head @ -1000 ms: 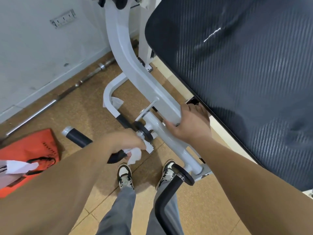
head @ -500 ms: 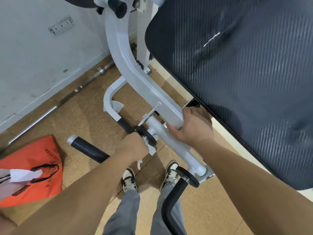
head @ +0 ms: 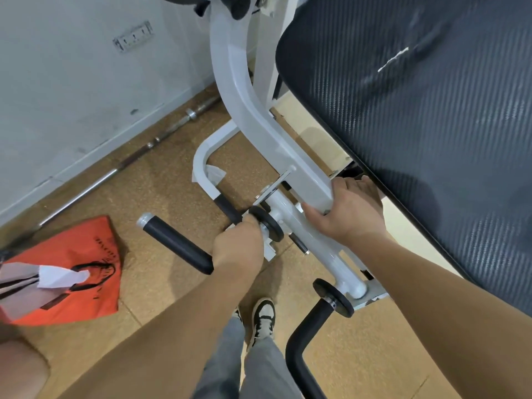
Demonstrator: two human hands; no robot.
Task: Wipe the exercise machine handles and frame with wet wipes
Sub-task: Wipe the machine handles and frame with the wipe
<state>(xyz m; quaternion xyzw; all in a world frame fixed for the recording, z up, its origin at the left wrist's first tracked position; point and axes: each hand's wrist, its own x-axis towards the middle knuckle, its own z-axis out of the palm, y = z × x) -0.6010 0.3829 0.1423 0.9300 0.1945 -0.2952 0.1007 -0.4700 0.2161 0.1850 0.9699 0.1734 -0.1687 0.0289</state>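
Moved: left hand (head: 239, 243) has travelled off the black handle (head: 175, 244) and up to the pivot disc (head: 266, 223), where handle meets frame. The wet wipe, trailing from the fist a second ago, is now hidden under it. Reading — grip section likely done, joint hardware in hand, frame to follow.

Left fingers: curled tight against the disc hub, apparently bunching the wet wipe; the sheet itself not visible.

Right hand (head: 345, 210): unchanged, fingers and thumb wrapped round the lower end of the white frame arm (head: 250, 110), steadying it.

Second handle (head: 305, 344): curved, black, near the feet, no hand on it.

Seat pad (head: 417, 125): dark, upper right.

Floor (head: 161, 197): orange bag (head: 72, 254) lying flat — contents cannot be told. Wipe pack (head: 17, 289) lies across it, with one white sheet (head: 57, 276) standing out of its opening. Barbell (head: 115, 171) along the wall.
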